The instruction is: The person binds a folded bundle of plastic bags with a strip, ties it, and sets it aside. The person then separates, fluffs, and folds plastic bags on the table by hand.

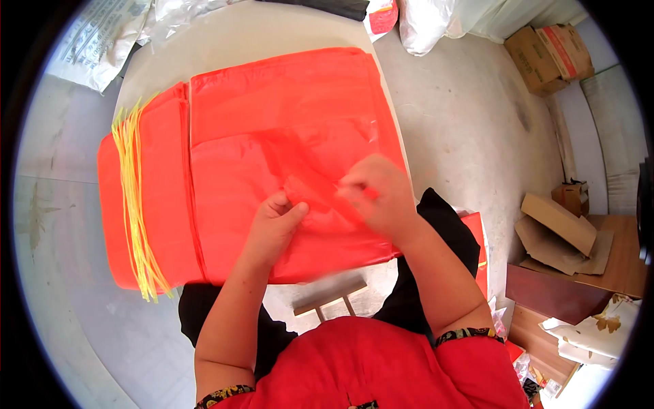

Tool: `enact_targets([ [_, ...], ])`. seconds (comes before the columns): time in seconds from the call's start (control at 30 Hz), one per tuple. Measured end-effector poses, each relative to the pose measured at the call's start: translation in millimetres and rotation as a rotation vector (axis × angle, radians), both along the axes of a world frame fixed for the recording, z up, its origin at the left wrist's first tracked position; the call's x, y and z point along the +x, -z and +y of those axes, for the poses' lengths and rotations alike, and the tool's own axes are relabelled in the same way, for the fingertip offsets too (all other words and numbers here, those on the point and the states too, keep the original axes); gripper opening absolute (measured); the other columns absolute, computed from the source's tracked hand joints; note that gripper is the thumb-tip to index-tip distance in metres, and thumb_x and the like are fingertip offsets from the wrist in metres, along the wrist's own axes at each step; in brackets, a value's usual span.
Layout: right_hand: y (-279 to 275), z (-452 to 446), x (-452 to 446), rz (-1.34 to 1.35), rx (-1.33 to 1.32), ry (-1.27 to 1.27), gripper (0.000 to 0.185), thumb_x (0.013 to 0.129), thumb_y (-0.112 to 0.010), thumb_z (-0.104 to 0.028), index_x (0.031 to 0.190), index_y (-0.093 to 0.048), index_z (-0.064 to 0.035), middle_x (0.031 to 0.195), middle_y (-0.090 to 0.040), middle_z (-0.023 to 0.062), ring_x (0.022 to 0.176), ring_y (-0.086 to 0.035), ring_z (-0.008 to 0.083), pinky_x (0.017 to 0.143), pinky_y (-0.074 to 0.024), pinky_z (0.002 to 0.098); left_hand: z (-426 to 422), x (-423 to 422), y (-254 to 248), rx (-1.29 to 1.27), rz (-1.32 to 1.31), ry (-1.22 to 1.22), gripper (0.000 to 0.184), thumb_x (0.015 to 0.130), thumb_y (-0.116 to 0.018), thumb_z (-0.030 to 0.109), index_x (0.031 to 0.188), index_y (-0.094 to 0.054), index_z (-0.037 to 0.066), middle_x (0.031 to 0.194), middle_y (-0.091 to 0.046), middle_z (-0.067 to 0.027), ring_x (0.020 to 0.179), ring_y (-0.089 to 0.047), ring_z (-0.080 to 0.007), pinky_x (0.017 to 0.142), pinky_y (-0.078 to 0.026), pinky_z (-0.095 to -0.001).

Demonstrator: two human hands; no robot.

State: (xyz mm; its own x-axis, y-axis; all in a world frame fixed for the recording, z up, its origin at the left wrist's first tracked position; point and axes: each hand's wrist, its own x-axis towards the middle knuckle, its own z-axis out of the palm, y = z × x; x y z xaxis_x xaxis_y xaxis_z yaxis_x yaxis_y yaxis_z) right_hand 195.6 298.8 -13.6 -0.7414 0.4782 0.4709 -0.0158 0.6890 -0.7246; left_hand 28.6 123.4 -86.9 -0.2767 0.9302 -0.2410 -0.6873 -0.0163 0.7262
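Observation:
A thin red plastic bag (320, 170) lies crumpled and partly lifted on top of a wide stack of red plastic bags (272, 88). My left hand (272, 221) pinches its near part between thumb and fingers. To the right, my right hand (385, 198) has its fingers curled together on the same bag, slightly smeared by motion. The plastic is drawn into folds between the two hands. On the left, a bundle of yellow strips (135, 204) lies lengthwise across a second, narrower red stack (167, 170).
Both stacks lie on a pale table (293, 34). A black item (327, 7) and white plastic sacks (426, 24) are at the far side. Cardboard boxes (545, 58) stand at the back right. An opened carton (562, 235) rests on a brown cabinet (555, 293) to the right.

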Motion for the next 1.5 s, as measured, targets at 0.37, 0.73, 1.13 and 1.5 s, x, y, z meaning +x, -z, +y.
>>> enact_targets([
  [0.37,10.0,-20.2,-14.6,-0.156,-0.054,-0.096,0.009,0.092,-0.071,-0.011,0.089,-0.068,-0.0031,0.082,-0.064,0.0106,0.077,-0.062,0.0303,0.067,-0.0508,0.0389,2.7,3.2,-10.3,-0.032,0.044,-0.019,0.017,0.099,-0.068,0.007,0.115,-0.072,0.005,0.108,-0.074,0.0003,0.095,-0.066,-0.0061,0.085,-0.052,-0.0248],
  [0.73,9.7,-17.1,-12.4,-0.202,-0.372,-0.096,0.016,0.1,-0.062,-0.012,0.092,-0.067,0.0012,0.083,-0.063,0.0101,0.075,-0.06,0.0215,0.067,-0.0482,0.0329,5.1,6.8,-17.1,-0.027,0.032,-0.034,0.016,0.099,-0.067,0.007,0.115,-0.071,0.004,0.109,-0.073,-0.0003,0.095,-0.067,-0.0077,0.087,-0.053,-0.0269],
  [1.13,8.4,-11.5,-11.7,-0.234,-0.563,-0.043,0.017,0.101,-0.063,-0.014,0.097,-0.067,0.0015,0.085,-0.064,0.0075,0.077,-0.06,0.0164,0.07,-0.0486,0.0316,5.9,6.5,-15.0,-0.02,0.011,-0.043,0.02,0.099,-0.067,0.005,0.119,-0.07,0.004,0.114,-0.074,-0.0027,0.101,-0.068,-0.0098,0.091,-0.054,-0.0282],
  [1.5,5.9,9.8,1.6,0.211,-0.005,0.176,0.012,0.095,-0.069,-0.014,0.102,-0.067,-0.004,0.103,-0.068,0.0083,0.086,-0.064,0.0254,0.075,-0.052,0.0356,1.5,1.8,-8.0,-0.053,-0.002,-0.002,0.016,0.1,-0.065,0.005,0.116,-0.068,0.004,0.118,-0.072,-0.0052,0.11,-0.067,-0.0155,0.099,-0.053,-0.0341],
])
